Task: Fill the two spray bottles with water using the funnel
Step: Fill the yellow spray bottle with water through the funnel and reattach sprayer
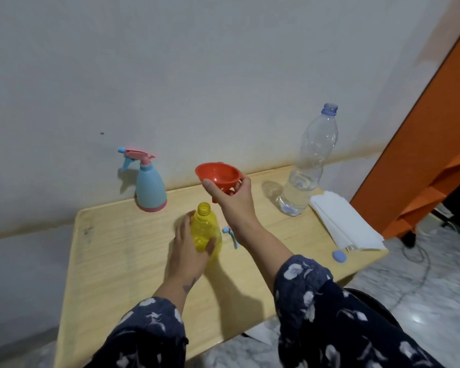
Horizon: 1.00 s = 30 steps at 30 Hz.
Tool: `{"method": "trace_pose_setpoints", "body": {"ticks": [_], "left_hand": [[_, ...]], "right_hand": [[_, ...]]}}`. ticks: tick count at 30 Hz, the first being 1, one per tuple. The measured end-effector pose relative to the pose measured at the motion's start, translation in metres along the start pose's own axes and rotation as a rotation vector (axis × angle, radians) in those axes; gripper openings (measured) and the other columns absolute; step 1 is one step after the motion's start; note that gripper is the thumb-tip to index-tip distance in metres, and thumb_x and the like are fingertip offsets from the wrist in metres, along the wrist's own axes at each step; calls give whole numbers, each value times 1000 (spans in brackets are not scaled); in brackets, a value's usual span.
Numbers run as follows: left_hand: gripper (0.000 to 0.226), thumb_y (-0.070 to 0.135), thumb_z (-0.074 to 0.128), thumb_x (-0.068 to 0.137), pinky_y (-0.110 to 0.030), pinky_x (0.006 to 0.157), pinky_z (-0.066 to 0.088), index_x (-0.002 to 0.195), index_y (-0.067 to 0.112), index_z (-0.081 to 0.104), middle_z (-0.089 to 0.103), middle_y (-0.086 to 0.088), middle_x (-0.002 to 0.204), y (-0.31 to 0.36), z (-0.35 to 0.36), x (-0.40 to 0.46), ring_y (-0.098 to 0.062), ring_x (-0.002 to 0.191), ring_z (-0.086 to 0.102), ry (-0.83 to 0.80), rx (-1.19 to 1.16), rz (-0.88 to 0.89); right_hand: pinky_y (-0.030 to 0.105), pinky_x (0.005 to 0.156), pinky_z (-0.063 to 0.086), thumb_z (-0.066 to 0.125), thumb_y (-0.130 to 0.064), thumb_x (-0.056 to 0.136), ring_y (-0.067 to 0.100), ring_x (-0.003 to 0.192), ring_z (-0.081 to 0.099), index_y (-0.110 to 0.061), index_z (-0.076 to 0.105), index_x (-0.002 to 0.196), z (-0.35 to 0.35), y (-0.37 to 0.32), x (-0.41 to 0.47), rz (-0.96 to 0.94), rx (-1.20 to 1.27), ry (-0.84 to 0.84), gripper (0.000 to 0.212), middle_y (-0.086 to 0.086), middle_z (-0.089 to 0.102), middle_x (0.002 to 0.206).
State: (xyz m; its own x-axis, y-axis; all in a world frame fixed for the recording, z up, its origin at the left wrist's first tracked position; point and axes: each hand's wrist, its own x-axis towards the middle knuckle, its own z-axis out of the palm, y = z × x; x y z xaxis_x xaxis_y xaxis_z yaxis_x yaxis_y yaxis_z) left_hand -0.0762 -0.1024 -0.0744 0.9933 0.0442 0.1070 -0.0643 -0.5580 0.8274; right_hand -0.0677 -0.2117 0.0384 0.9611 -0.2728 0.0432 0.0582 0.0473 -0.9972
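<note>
A yellow spray bottle (203, 226) stands upright in the middle of the wooden table (122, 261), its neck open with no sprayer on it. My left hand (190, 251) is wrapped around its body. My right hand (233, 200) holds a red funnel (218, 176) in the air, above and just right of the yellow bottle's mouth. A blue spray bottle (149, 189) with a pink and blue trigger head stands at the back left. A blue sprayer head (231, 235) lies on the table behind my right wrist, partly hidden.
A tall clear water bottle (307, 166), uncapped and partly full, stands at the back right. Its blue cap (339, 256) lies near the right edge, beside a stack of white paper napkins (343, 221). An orange cabinet (430, 144) stands to the right.
</note>
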Motion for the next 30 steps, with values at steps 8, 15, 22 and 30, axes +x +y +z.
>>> {"method": "trace_pose_setpoints", "body": {"ticks": [8,15,22,30], "left_hand": [[82,39,67,84,-46,96,46,139,48,7,34,0,148,-5,12,-2,-29,127,44,23,-18,5],[83,37,66,87,-32,95,39,144,43,7,31,3,151,-7,18,-3,-24,131,41,35,8,-39],[84,37,68,85,-36,94,42,141,47,7,34,2,148,-5,19,-3,-25,127,44,55,-1,-63],[83,43,63,87,-39,96,42,140,51,0,32,1,150,0,22,-4,-26,129,43,62,17,-76]], "right_hand": [[32,97,44,80,-23,73,19,117,50,-14,33,141,-97,54,56,131,-544,15,83,3,45,130],[46,99,46,78,-22,69,28,118,52,-22,33,136,-152,97,76,175,-836,1,80,6,52,127],[48,103,38,75,-43,70,31,127,35,-23,16,148,-155,106,79,114,-1019,69,100,9,34,138],[37,93,47,52,-32,94,25,110,53,-23,43,140,-104,97,76,-139,-1287,-412,48,8,58,121]]}}
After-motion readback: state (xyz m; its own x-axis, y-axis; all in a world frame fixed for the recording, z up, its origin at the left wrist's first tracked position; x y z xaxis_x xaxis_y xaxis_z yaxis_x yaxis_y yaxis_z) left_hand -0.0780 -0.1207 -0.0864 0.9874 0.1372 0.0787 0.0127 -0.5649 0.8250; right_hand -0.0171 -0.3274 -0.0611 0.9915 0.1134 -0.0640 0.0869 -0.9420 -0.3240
